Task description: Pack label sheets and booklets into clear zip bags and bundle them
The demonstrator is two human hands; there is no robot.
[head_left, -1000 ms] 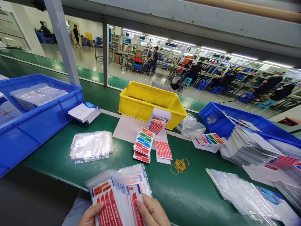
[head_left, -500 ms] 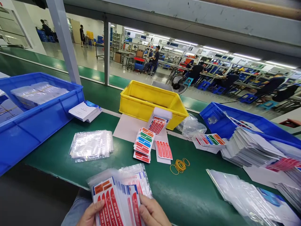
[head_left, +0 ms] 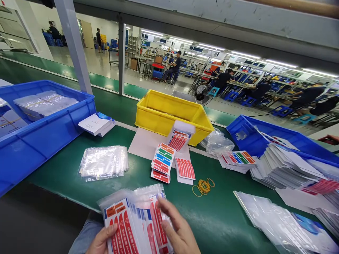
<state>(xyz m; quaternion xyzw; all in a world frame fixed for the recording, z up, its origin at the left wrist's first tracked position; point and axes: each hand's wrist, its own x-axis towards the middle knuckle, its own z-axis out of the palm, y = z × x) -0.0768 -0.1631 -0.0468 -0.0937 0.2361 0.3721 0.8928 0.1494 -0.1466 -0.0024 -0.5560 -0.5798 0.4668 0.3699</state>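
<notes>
Low in the view, my left hand point(head_left: 102, 238) grips a fanned stack of bagged label sheets point(head_left: 123, 225), thumb on the front. These are clear plastic bags with white sheets printed in red strips, with orange and blue at the top. My right hand point(head_left: 180, 225) is at the stack's right side, thumb and fingers apart over the rightmost bagged sheet point(head_left: 160, 222); whether it presses on that sheet I cannot tell. Beyond my hands lie a pile of clear zip bags point(head_left: 104, 162), a stack of multicoloured label sheets point(head_left: 163, 158), red label sheets point(head_left: 185, 169) and yellow rubber bands point(head_left: 203, 187).
A yellow bin point(head_left: 159, 114) stands at the back, between a left blue bin point(head_left: 53, 141) and a right blue bin point(head_left: 243, 132). White booklets point(head_left: 95, 123), paper stacks point(head_left: 280, 165) and clear sleeves point(head_left: 272, 218) lie about. A metal post point(head_left: 74, 46) rises behind; people sit at distant benches.
My right hand has moved up along the stack's right edge and its fingers have spread. More of the rightmost red label sheet shows. My left hand stays on the stack.
</notes>
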